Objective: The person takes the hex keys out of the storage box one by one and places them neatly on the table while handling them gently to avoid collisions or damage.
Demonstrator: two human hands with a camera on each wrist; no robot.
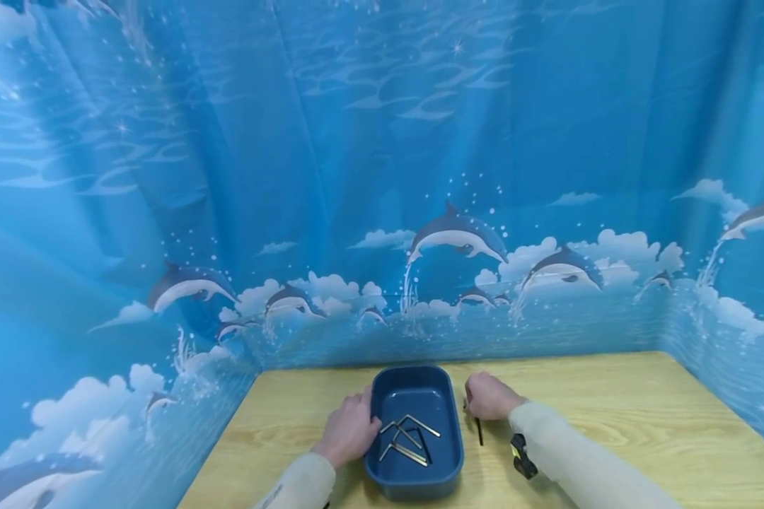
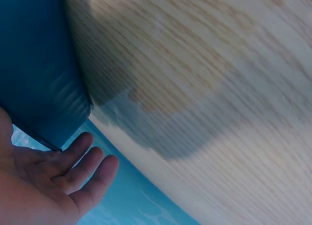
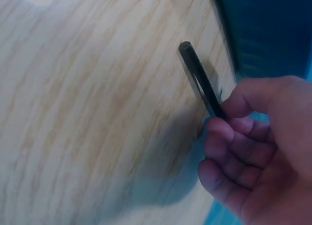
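Note:
A dark blue rectangular bin [image 1: 415, 489] stands on the table, with several L-shaped hex keys [image 1: 410, 452] lying crossed on its floor. Most of them look brassy, and one is dark. At the bin's left side my left hand [image 1: 349, 430] holds the rim, thumb over the edge; in the left wrist view, three of its fingers hang loosely beside the wall. To the right of the bin, my right hand [image 1: 490, 397] pinches a black hex key [image 3: 201, 76] between thumb and fingertips, just over the tabletop. Its six-sided end points away from the fingers; the other end is partly hidden by them.
A light wood-grain table [image 1: 586, 417] carries the bin near its middle. Behind and along both sides hangs a blue curtain [image 1: 356, 177] printed with dolphins and clouds. A dark band with a yellow patch [image 1: 521, 456] sits at the right wrist.

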